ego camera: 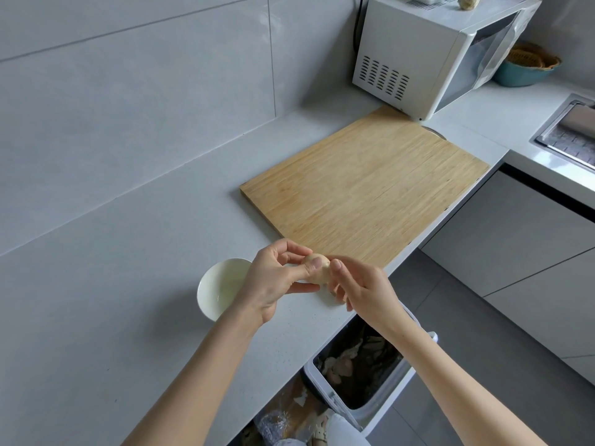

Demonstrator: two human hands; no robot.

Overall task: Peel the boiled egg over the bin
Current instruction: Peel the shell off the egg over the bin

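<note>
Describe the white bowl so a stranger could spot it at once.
Find the wooden cutting board on the grey countertop. Off its near corner, the left hand and right hand hold an egg; just left of them sits the bowl, partly hidden by the left hand. It is the only round white dish there.

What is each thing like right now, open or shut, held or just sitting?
egg: held between both hands, shell on where it shows
left hand: grips the egg
right hand: pinches the egg
bin: open, scraps inside
bowl: upright on the counter
microwave: door shut
cutting board: flat on the counter
</note>
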